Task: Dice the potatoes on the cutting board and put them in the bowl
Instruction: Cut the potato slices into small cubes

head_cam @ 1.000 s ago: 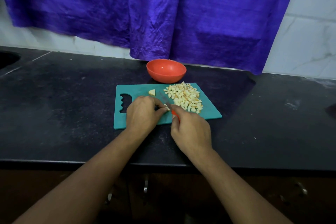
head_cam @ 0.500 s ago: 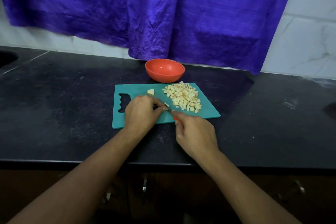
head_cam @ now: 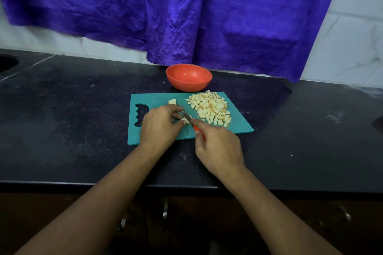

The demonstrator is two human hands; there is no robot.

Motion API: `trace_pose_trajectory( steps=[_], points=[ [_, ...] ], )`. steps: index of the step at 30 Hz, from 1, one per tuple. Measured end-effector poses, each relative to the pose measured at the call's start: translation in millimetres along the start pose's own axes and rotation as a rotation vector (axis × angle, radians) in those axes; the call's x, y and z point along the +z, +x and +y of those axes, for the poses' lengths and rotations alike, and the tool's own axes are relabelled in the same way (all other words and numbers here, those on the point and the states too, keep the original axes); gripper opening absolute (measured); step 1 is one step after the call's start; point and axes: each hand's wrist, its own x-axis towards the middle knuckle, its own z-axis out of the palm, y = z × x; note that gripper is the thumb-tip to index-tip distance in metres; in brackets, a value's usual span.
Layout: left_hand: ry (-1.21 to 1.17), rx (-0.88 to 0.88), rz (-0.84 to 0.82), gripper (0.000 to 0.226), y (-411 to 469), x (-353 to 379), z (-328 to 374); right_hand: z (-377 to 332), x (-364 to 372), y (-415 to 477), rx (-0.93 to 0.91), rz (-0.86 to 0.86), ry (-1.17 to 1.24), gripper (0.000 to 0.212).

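A: Entry one. Where is the board?
B: A teal plastic cutting board [head_cam: 157, 99] with a cut-out grip at its left end lies flat on the black stone countertop [head_cam: 72, 120].

A: Potatoes?
B: A heap of pale diced potato [head_cam: 209, 107] covers the right far part of the board. One small potato chunk [head_cam: 172, 101] lies alone just beyond the knuckles. All the dice I can see are on the board. The round orange plastic bowl [head_cam: 189, 76] stands just past its far edge.

A: Hands?
B: Noted: the left hand [head_cam: 159, 128] rests on the board with fingers curled, its tips pinching a pale potato piece [head_cam: 187, 119] against the surface. The right hand [head_cam: 219, 149] has its fingers closed round a small red-handled knife [head_cam: 198, 129]. The blade points away from the person and meets the pinched piece. Most of the handle is hidden in the fist.

A: Behind?
B: A crinkled purple cloth [head_cam: 186, 16] hangs over a white tiled wall [head_cam: 352, 37].
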Motion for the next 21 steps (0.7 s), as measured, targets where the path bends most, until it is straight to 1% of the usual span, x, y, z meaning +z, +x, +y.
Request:
trace_pose_trajectory(
  steps=[7,12,14,17,21],
  points=[
    [0.013,0.009,0.011,0.028,0.7,0.6,-0.7,-0.2,1.7,-0.4,-0.042,-0.007,-0.050,0.044],
    [0.024,0.007,0.022,0.024,-0.9,-0.7,1.5,0.6,1.1,2.8,-0.094,-0.077,-0.141,0.047],
    [0.026,0.001,0.027,0.022,-1.6,-1.0,2.3,3.0,-2.0,2.9,-0.100,-0.091,-0.143,0.047],
    [0.025,-0.006,0.036,0.021,-1.6,-1.0,2.2,10.4,-4.2,-1.3,-0.033,-0.058,-0.023,0.042],
    [-0.027,-0.021,0.072,0.020,-0.6,-1.2,-0.2,19.1,-1.9,-1.8,0.117,0.052,0.235,0.039]
  ],
)
